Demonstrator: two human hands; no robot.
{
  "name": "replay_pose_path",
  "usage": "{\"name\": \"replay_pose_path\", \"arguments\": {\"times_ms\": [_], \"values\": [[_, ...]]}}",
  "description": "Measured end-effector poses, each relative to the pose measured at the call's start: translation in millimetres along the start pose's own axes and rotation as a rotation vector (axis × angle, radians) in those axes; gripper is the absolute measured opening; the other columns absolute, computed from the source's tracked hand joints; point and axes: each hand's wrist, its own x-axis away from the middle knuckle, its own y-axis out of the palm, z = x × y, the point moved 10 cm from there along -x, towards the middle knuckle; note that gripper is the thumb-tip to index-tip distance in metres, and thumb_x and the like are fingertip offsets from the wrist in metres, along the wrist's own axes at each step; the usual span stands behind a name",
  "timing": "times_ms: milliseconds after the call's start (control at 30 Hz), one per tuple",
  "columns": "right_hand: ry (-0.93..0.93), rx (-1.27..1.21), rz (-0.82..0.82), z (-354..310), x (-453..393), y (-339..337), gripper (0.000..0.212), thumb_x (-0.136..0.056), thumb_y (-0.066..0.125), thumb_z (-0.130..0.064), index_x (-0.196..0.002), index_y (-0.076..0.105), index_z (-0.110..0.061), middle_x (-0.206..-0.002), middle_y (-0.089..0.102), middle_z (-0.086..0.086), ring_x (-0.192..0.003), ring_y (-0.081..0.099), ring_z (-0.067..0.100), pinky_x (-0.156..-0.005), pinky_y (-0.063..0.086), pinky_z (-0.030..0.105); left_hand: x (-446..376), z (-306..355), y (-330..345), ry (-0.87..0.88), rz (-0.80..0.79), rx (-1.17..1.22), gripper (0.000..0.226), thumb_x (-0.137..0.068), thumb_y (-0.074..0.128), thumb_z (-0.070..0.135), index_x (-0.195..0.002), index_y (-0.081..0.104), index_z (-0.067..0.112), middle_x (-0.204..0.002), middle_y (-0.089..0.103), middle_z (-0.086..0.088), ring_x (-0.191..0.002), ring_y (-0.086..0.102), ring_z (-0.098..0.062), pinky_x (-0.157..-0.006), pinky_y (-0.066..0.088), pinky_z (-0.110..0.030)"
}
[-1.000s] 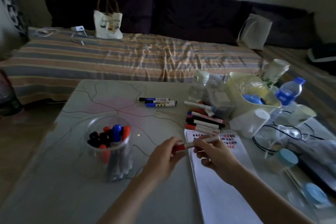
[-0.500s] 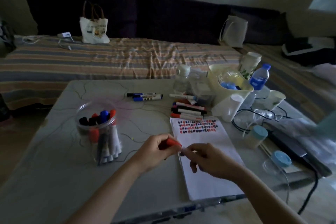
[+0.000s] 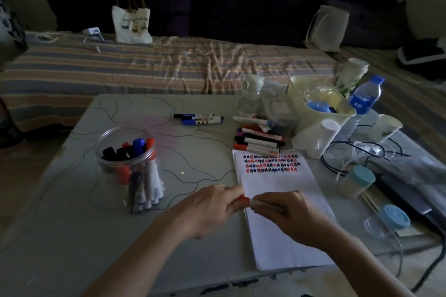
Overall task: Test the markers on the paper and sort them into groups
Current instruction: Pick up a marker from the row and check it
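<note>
A: Two hands low in the frame, centre. Left hand has its fingers curled round the red cap of a marker; right hand grips the white barrel, fingers wrapped over it. Cap and barrel meet between the two hands.

B: Where is the marker against the paper?

A: Over the left edge of the white paper pad, lower half, lying roughly level. Cannot tell whether the cap is seated or just off.

B: Marks on the pad?

A: Four rows of red, black and blue test scribbles across the top of the sheet.

B: Other markers?

A: Three lots. Clear plastic jar, left of centre, holds upright markers with red, blue and black caps. Pair of blue-capped markers lying side by side, upper centre of the table. Pile of red and black markers touching the pad's top edge.

B: Right side?

A: Cream bin with plastic bags inside, water bottle with a blue cap just beyond it, black cables, small tub with a blue lid.

B: Background?

A: Striped bedcover, white tote bag upper left.
</note>
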Motion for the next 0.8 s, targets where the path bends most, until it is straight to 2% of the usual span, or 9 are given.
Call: {"name": "replay_pose_path", "arguments": {"times_ms": [67,200,267,400,500,567,667,733,800], "values": [[0.03,-0.036,-0.039,2.5,2.3,-0.3,0.042,-0.087,0.05,-0.064,-0.102,0.072,-0.031,-0.077,0.071,0.002,-0.065,0.063,0.022,-0.064,0.051,0.044,-1.5,1.1,1.6,-0.023,-0.054,0.023,0.028,-0.098,0.032,0.056,-0.081,0.036,0.034,-0.07,0.049,0.008,-0.058,0.044,-0.005,-0.051,0.031,-0.025],[0.106,-0.07,-0.112,8.6,11.8,-5.2,0.044,-0.084,0.048,-0.067,-0.085,0.072,-0.031,-0.059,0.058,-0.011,-0.05,0.047,0.005,-0.05,0.038,0.021,-2.8,8.6,11.8,-0.019,-0.153,0.147,0.026,-0.1,0.033,0.053,-0.083,0.042,0.035,-0.068,0.05,0.003,-0.056,0.042,-0.011,-0.055,0.036,-0.03],[0.144,-0.082,-0.134,11.5,16.4,-4.0,0.039,-0.089,0.05,-0.06,-0.078,0.069,-0.027,-0.056,0.051,-0.006,-0.052,0.043,0.007,-0.052,0.034,0.022,-2.8,11.9,17.3,-0.008,-0.162,0.173,0.025,-0.1,0.034,0.052,-0.087,0.047,0.034,-0.071,0.053,-0.003,-0.058,0.043,-0.012,-0.057,0.038,-0.033],[0.205,-0.058,-0.089,12.4,18.0,4.6,0.03,-0.099,0.048,-0.042,-0.082,0.065,-0.024,-0.06,0.055,-0.003,-0.051,0.045,0.005,-0.052,0.038,0.021,-8.6,8.7,0.7,-0.035,0.096,0.391,0.018,-0.092,0.058,0.043,-0.094,0.06,0.025,-0.077,0.061,0.002,-0.063,0.051,-0.008,-0.061,0.041,-0.022],[0.236,-0.285,-0.116,4.6,15.8,21.3,0.027,-0.103,0.042,-0.031,-0.093,0.062,-0.015,-0.069,0.064,-0.004,-0.057,0.054,0.005,-0.056,0.048,0.021,-5.8,-8.9,-5.2,-0.222,0.325,0.917,0.016,-0.082,0.07,0.033,-0.093,0.069,0.022,-0.087,0.07,0.005,-0.083,0.062,-0.007,-0.072,0.048,-0.016],[0.26,-0.424,-0.096,3.7,13.3,24.9,0.027,-0.104,0.042,-0.029,-0.098,0.062,-0.011,-0.072,0.064,-0.007,-0.057,0.054,0.007,-0.051,0.046,0.018,-8.9,-11.6,8.3,-0.293,0.284,1.175,0.025,-0.083,0.063,0.035,-0.099,0.072,0.018,-0.096,0.072,0.002,-0.096,0.064,-0.014,-0.084,0.049,-0.027],[0.337,-0.546,-0.065,9.6,10.1,26.9,0.031,-0.102,0.044,-0.035,-0.096,0.061,-0.011,-0.067,0.058,-0.007,-0.053,0.047,0.008,-0.046,0.039,0.017,-16.0,-0.7,14.7,-0.209,0.227,1.367,0.031,-0.098,0.045,0.026,-0.114,0.066,0.011,-0.115,0.07,-0.004,-0.112,0.062,-0.02,-0.093,0.048,-0.033],[0.322,-0.531,-0.012,9.8,3.8,25.3,0.034,-0.099,0.047,-0.037,-0.097,0.063,-0.008,-0.064,0.055,-0.008,-0.053,0.045,0.006,-0.049,0.039,0.016,-18.6,-0.1,16.7,-0.235,0.29,1.375,0.028,-0.1,0.044,0.021,-0.107,0.07,0.014,-0.112,0.072,-0.005,-0.112,0.063,-0.018,-0.092,0.048,-0.029],[0.228,-0.303,0.091,4.5,0.9,16.7,0.031,-0.099,0.049,-0.035,-0.091,0.063,-0.008,-0.06,0.051,-0.005,-0.05,0.044,0.002,-0.05,0.038,0.016,-19.2,-16.2,15.9,-0.394,0.438,1.385,0.027,-0.099,0.048,0.019,-0.087,0.073,0.016,-0.096,0.074,-0.006,-0.098,0.067,-0.018,-0.087,0.049,-0.028]]}}
